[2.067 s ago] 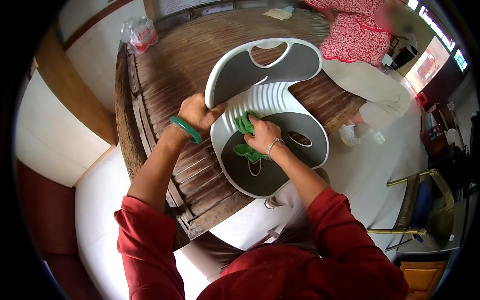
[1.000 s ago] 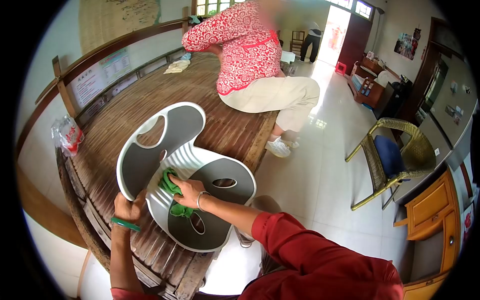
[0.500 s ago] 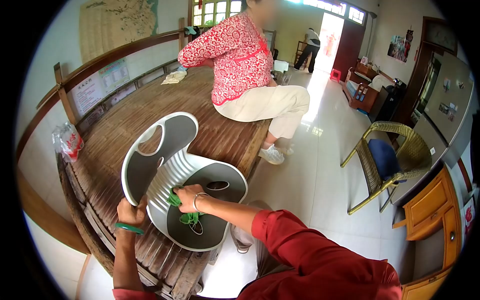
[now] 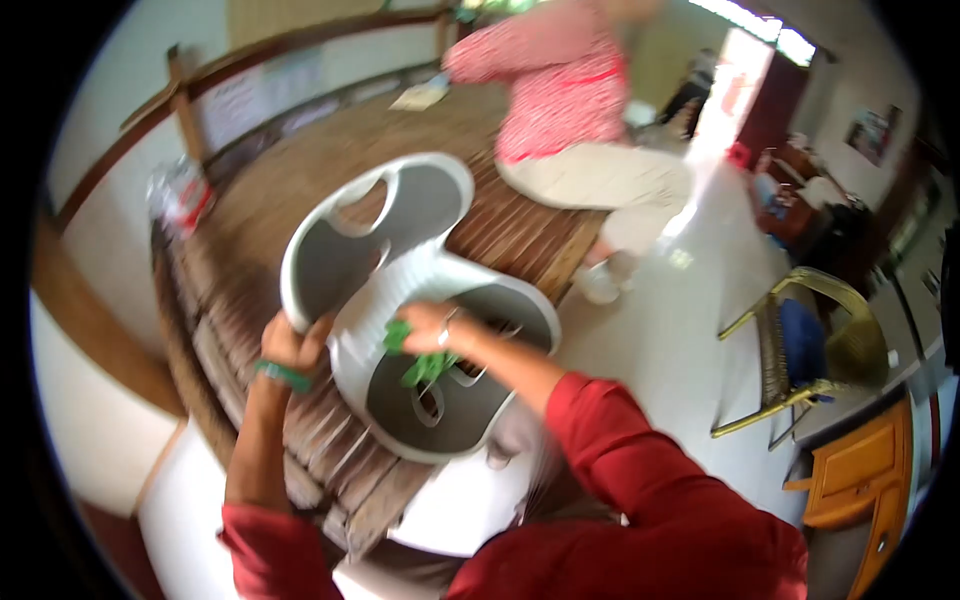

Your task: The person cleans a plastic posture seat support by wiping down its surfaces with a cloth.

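A grey plastic seat with a white rim and a ribbed white middle (image 4: 425,215) rests on the wooden slatted platform, its back part raised. My left hand (image 4: 293,345) is closed around the near end of the raised part's rim. Over the lower grey part, my right hand (image 4: 430,325) pinches a crumpled green cloth (image 4: 426,370), which hangs down beside the fingers. An oval opening with a pale edge (image 4: 430,403) shows just below the cloth. Motion blurs the picture, and the palm side of my right hand is hidden.
The bamboo-slat platform (image 4: 330,135) has a wooden rail behind it. A seated person (image 4: 565,110) is on its far edge. A plastic bag (image 4: 183,195) lies at left. A wicker chair (image 4: 800,345) and wooden cabinet (image 4: 855,465) stand right.
The view has shifted, so the seat and platform appear farther right. My right hand still holds the green cloth over the lower part; my left hand stays on the rim.
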`<action>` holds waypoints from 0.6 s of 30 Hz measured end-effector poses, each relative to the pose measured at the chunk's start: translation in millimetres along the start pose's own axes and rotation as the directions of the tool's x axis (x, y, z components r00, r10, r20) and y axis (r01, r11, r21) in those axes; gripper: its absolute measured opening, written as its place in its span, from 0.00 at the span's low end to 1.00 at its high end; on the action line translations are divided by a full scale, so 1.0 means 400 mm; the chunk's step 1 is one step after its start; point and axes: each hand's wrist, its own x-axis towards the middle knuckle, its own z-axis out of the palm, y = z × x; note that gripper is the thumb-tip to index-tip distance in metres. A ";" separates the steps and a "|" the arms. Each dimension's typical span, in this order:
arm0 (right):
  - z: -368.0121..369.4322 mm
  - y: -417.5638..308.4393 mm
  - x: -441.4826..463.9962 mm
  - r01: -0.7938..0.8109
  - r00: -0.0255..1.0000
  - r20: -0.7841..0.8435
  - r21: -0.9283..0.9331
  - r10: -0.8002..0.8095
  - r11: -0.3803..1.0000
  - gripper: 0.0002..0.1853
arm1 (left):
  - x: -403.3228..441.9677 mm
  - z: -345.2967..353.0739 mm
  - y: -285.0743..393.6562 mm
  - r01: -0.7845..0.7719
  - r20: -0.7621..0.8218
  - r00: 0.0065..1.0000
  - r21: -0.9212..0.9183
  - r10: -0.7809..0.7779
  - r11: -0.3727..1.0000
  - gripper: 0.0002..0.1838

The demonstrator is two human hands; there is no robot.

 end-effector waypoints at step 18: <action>0.081 0.053 -0.052 0.202 0.863 -0.503 0.270 -0.041 0.941 0.39 | 0.028 0.003 -0.007 -0.089 0.095 0.991 -0.032 0.092 0.995 0.17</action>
